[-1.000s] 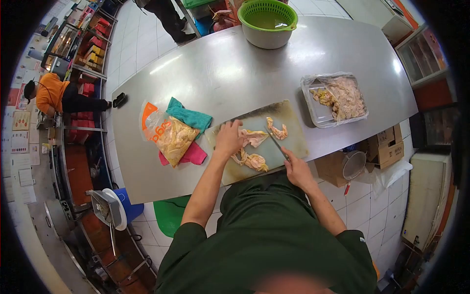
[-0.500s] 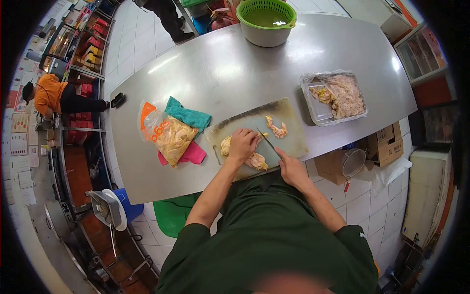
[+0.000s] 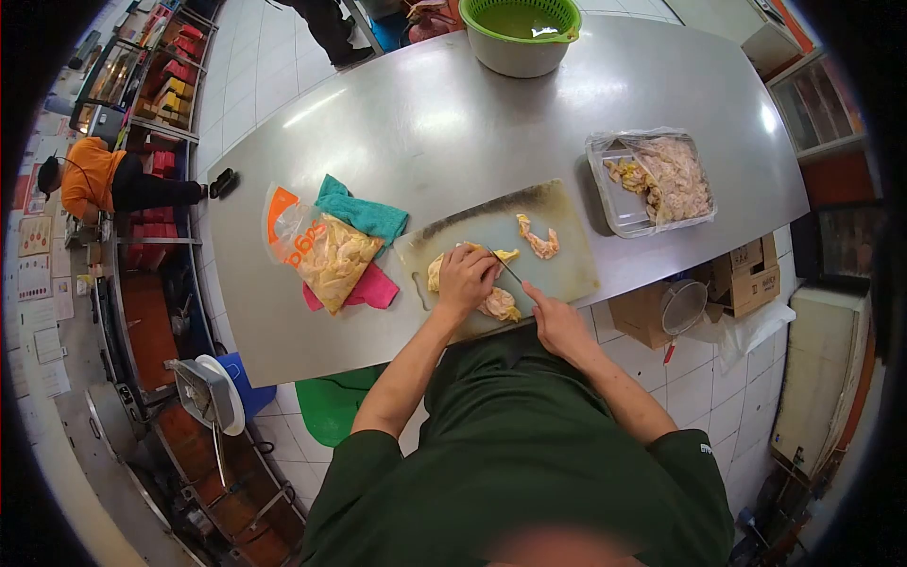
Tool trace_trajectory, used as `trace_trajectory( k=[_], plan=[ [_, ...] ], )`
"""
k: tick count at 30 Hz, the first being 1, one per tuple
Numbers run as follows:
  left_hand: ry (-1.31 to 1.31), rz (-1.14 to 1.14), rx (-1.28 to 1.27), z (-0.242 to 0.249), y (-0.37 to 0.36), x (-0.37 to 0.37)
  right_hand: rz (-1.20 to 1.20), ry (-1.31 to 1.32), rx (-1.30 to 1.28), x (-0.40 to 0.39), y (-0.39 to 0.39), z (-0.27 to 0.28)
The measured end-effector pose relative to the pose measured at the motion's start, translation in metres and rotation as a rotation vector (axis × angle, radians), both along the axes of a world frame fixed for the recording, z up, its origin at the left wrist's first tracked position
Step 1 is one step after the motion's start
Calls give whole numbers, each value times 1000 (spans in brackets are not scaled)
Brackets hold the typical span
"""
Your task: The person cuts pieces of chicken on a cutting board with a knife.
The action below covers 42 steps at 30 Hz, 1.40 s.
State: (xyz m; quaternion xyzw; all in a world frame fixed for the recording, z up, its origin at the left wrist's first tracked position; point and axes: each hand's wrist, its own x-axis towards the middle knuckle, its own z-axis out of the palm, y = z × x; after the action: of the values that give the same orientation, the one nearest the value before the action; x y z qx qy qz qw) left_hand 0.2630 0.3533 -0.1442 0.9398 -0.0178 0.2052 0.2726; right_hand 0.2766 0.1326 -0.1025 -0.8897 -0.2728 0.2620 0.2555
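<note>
My left hand [image 3: 467,277] presses down on a piece of raw chicken [image 3: 435,273] on the cutting board [image 3: 564,271], fingers curled over it. A yellowish end of the meat sticks out past my fingertips. In my right hand [image 3: 560,327] is a knife [image 3: 508,269], its blade slanting up-left against the meat beside my left fingers. Below my left hand lies another chicken piece [image 3: 502,305], pinkish with a yellow edge. A curved chicken strip [image 3: 539,238] rests apart on the board's upper right.
Right of the board stands a plastic-wrapped tray [image 3: 619,210] of raw chicken. A bag of chicken pieces [image 3: 337,260] lies left on teal [image 3: 373,219] and pink [image 3: 380,287] cloths. A green colander in a bowl [image 3: 515,59] stands at the back. A person in orange [image 3: 93,178] is far left.
The knife blade has shifted slightly left, closer to my left fingers, and more of the yellowish meat end shows beyond it. My head view has shifted a little.
</note>
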Motion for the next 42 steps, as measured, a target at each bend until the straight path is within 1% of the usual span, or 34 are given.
trace_trajectory(
  k=[5,8,10,14,18,19,21,24,25,27,28,30,31,33,37,39,42],
  plan=[
    [-8,-6,-5,-4,0,-2,32,-67,14,14,26,-28],
    [-12,5,7,-6,-1,-3,28,-88,8,12,29,-25],
    [-14,18,22,-5,-1,-2,19,-84,9,11,23,-15],
    [-14,60,12,-5,-2,-3,41,55,-129,0,-23,15],
    [-14,53,3,-5,-2,-5,54,198,-245,9,-32,61],
    [-16,53,6,-5,-2,-7,54,197,-242,8,-31,55],
    [1,33,-8,-4,-2,-8,29,73,35,7,-28,28],
    [24,20,-12,-4,-1,-14,-31,69,39,15,-9,4],
    [20,23,-8,-4,0,-14,-28,65,42,20,-8,1],
    [-22,9,-11,-4,1,-17,-123,49,60,23,-7,1],
    [-21,9,-12,-5,1,-16,-123,49,60,21,-6,1],
    [-27,19,-20,-6,0,-18,-9,60,122,11,-5,5],
    [-24,20,-21,-7,0,-18,-9,64,121,8,-4,6],
    [-20,13,-31,-7,1,-18,52,122,11,5,-2,6],
    [-30,7,-35,-8,2,-18,48,89,44,4,2,-2],
    [-57,8,-14,-9,2,-17,47,109,18,4,7,9],
    [-46,2,-24,-9,3,-17,22,108,40,2,9,7]
  ],
)
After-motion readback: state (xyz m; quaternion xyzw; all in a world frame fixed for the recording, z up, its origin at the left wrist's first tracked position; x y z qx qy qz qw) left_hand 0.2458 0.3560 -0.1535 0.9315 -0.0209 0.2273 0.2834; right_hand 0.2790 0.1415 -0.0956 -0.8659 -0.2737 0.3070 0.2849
